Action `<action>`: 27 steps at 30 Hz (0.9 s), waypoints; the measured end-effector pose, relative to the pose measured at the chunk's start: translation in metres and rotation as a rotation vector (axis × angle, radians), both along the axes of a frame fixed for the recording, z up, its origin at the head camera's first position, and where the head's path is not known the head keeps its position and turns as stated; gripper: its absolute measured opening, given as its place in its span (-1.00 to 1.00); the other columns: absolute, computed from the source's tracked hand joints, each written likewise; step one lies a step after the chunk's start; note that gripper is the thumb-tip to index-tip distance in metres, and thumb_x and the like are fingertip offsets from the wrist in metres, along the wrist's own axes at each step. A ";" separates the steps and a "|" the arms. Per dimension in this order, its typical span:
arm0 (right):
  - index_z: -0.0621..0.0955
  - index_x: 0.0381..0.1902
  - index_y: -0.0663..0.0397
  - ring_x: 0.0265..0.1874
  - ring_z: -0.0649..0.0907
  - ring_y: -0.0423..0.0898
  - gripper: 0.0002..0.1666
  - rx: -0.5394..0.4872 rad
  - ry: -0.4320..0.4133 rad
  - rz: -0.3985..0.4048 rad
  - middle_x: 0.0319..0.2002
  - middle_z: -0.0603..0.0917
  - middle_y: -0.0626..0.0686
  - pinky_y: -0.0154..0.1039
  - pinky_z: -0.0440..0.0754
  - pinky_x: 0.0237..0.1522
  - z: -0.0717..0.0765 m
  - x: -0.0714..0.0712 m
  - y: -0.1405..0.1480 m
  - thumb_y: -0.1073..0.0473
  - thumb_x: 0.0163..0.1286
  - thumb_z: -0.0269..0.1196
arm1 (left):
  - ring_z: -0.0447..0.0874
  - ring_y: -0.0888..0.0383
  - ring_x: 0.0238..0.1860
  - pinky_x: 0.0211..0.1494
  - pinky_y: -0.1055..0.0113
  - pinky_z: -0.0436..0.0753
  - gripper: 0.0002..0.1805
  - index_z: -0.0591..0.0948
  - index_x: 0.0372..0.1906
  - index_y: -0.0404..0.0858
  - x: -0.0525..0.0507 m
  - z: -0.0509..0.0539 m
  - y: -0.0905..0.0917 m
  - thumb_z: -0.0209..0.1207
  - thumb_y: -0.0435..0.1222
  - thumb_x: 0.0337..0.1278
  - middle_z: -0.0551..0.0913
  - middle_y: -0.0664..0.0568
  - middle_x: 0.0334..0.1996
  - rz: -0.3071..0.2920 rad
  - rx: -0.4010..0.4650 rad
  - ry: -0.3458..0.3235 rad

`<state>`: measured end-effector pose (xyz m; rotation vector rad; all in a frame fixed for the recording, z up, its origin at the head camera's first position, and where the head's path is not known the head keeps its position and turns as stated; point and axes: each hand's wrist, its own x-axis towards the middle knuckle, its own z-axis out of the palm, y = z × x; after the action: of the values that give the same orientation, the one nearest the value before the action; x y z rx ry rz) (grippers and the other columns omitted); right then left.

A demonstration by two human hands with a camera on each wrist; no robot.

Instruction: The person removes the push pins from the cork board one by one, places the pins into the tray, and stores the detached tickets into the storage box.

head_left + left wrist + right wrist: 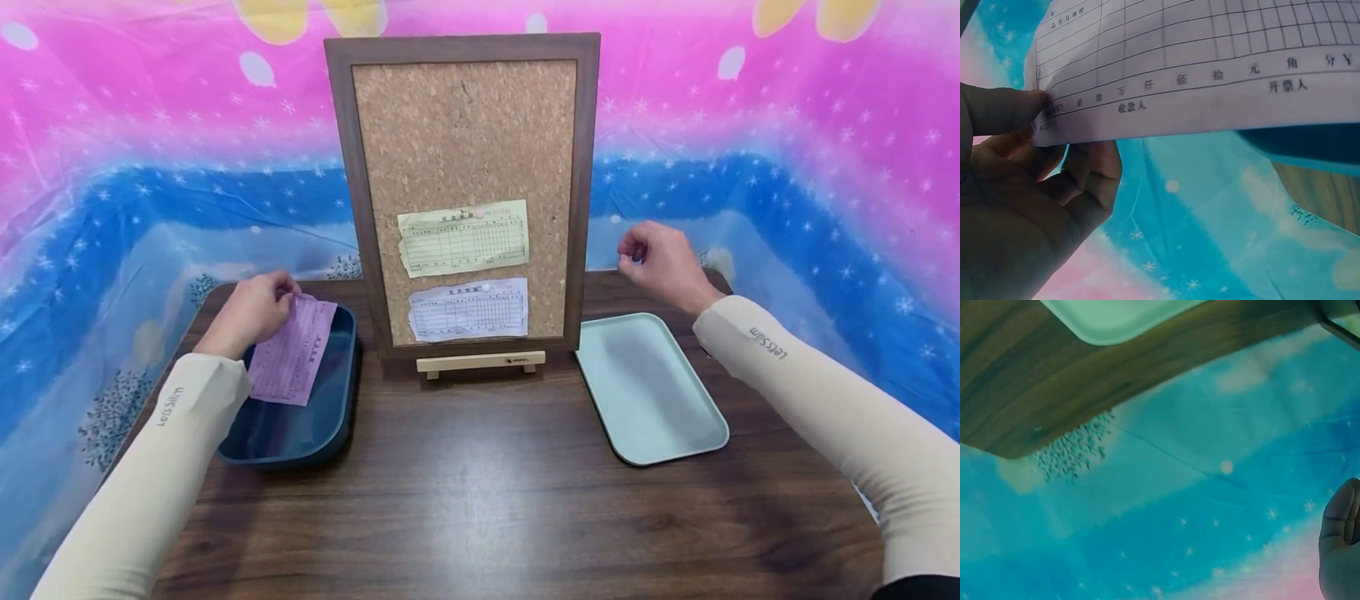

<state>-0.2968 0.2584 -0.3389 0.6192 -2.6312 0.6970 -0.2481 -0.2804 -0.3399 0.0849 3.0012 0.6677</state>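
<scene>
Cream sleeves are cropped; the left hand partly hides purple paper.

The left hand hid a corner of the purple paper, whose top and right side ran out of the left wrist view. The left sleeve covered part of the bin. The right wrist view cut off the right hand and the tray. Small print on the green paper and blue paper was unreadable. Whether the right hand held anything could not be told.
</scene>
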 end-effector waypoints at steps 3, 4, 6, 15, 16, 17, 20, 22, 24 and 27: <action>0.60 -0.41 0.20 -0.43 0.53 -0.03 -0.96 0.009 0.008 0.006 -0.42 0.56 0.08 -0.13 0.49 -0.35 -0.009 0.001 0.002 0.35 0.14 0.27 | 0.46 -0.10 -0.35 -0.38 0.12 0.46 -0.76 0.46 -0.03 -0.39 0.000 -0.004 0.000 -0.16 -0.34 0.41 0.51 -0.31 -0.21 -0.007 -0.010 -0.007; 0.60 -0.41 0.20 -0.44 0.53 -0.04 -0.96 0.013 0.009 0.007 -0.43 0.56 0.08 -0.13 0.48 -0.36 -0.013 0.001 0.002 0.35 0.13 0.26 | 0.47 -0.10 -0.35 -0.37 0.11 0.46 -0.75 0.45 -0.03 -0.39 0.001 -0.006 0.000 -0.16 -0.34 0.41 0.51 -0.32 -0.20 -0.009 -0.012 -0.008; 0.61 -0.41 0.21 -0.44 0.53 -0.04 -0.96 0.022 -0.001 0.007 -0.43 0.56 0.08 -0.13 0.48 -0.36 -0.019 0.002 0.002 0.37 0.12 0.26 | 0.48 -0.11 -0.34 -0.36 0.10 0.46 -0.74 0.46 -0.02 -0.40 0.001 -0.008 0.001 -0.16 -0.33 0.42 0.51 -0.33 -0.20 -0.010 -0.014 -0.014; 0.60 -0.34 0.19 -0.39 0.53 -0.03 -0.93 0.029 -0.126 -0.005 -0.36 0.55 0.09 -0.10 0.50 -0.33 -0.051 0.010 0.002 0.36 0.19 0.26 | 0.49 -0.08 -0.33 -0.34 0.10 0.50 -0.74 0.51 -0.03 -0.40 0.001 -0.018 0.002 -0.08 -0.31 0.41 0.54 -0.29 -0.20 -0.032 -0.031 -0.047; 0.60 -0.33 0.20 -0.39 0.53 -0.02 -0.93 0.030 -0.132 -0.007 -0.36 0.55 0.09 -0.10 0.50 -0.32 -0.053 0.010 0.002 0.36 0.20 0.26 | 0.50 -0.08 -0.33 -0.34 0.10 0.51 -0.75 0.52 -0.04 -0.40 0.001 -0.019 0.001 -0.07 -0.31 0.40 0.54 -0.28 -0.21 -0.033 -0.032 -0.051; 0.60 -0.33 0.20 -0.39 0.53 -0.02 -0.94 0.029 -0.137 -0.008 -0.36 0.54 0.09 -0.10 0.50 -0.32 -0.055 0.011 0.002 0.36 0.20 0.26 | 0.50 -0.08 -0.33 -0.33 0.10 0.53 -0.75 0.53 -0.05 -0.40 0.002 -0.019 0.001 -0.05 -0.32 0.39 0.55 -0.28 -0.22 -0.036 -0.034 -0.053; 0.60 -0.32 0.21 -0.39 0.54 -0.03 -0.93 0.028 -0.161 -0.013 -0.36 0.55 0.09 -0.10 0.51 -0.33 -0.060 0.012 0.002 0.36 0.21 0.24 | 0.52 -0.08 -0.33 -0.30 0.09 0.55 -0.76 0.57 -0.07 -0.41 0.002 -0.021 0.001 -0.01 -0.33 0.36 0.56 -0.28 -0.22 -0.041 -0.041 -0.063; 0.60 -0.32 0.21 -0.41 0.54 -0.04 -0.93 0.029 -0.174 -0.015 -0.36 0.54 0.08 -0.11 0.51 -0.35 -0.064 0.013 0.002 0.36 0.20 0.24 | 0.52 -0.08 -0.32 -0.29 0.08 0.56 -0.76 0.58 -0.08 -0.42 0.002 -0.022 0.000 -0.01 -0.34 0.36 0.57 -0.29 -0.21 -0.042 -0.044 -0.065; 0.60 -0.34 0.19 -0.42 0.54 -0.05 -0.94 0.036 -0.180 -0.017 -0.37 0.55 0.07 -0.12 0.51 -0.36 -0.068 0.014 0.002 0.36 0.19 0.24 | 0.52 -0.08 -0.33 -0.28 0.08 0.55 -0.76 0.58 -0.08 -0.42 0.003 -0.023 -0.001 0.00 -0.35 0.36 0.57 -0.29 -0.22 -0.044 -0.045 -0.069; 0.59 -0.37 0.18 -0.43 0.53 -0.06 -0.94 0.040 -0.190 -0.015 -0.39 0.54 0.06 -0.13 0.50 -0.37 -0.076 0.015 0.002 0.37 0.17 0.24 | 0.51 -0.08 -0.33 -0.27 0.09 0.55 -0.77 0.57 -0.07 -0.42 0.003 -0.025 -0.002 -0.01 -0.36 0.36 0.56 -0.27 -0.24 -0.043 -0.038 -0.081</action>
<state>-0.2823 0.2603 -0.4145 0.5693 -2.8275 0.7338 -0.2451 -0.2821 -0.3649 0.1178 2.9242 0.5955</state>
